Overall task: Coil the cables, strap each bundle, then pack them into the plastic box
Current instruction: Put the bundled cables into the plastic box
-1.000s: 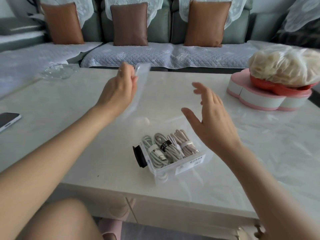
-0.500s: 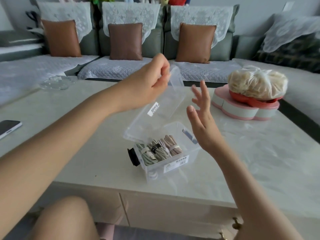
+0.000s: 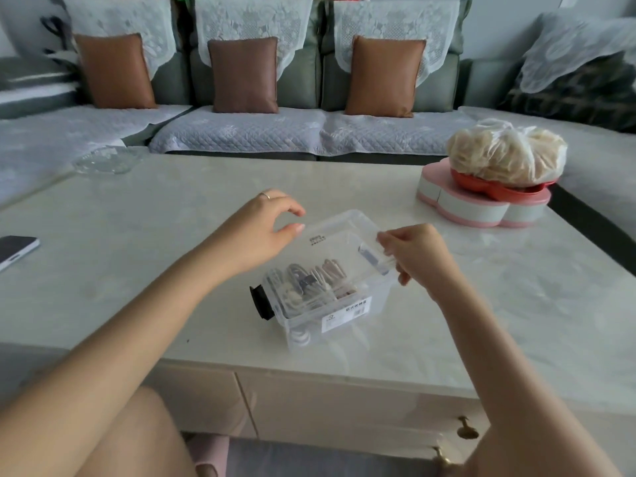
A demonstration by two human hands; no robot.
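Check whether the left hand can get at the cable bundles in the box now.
Probably not. The clear lid lies over the plastic box and covers the cable bundles. The left hand is at its left edge, the right hand pinches its right edge; it must lift off first.

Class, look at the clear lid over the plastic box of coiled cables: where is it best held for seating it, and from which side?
Probably by its two end edges, pinched from left and right. The lid is a thin flat sheet lying over the plastic box, so edge grips leave its underside free to seat on the rim. The right hand pinches the right edge.
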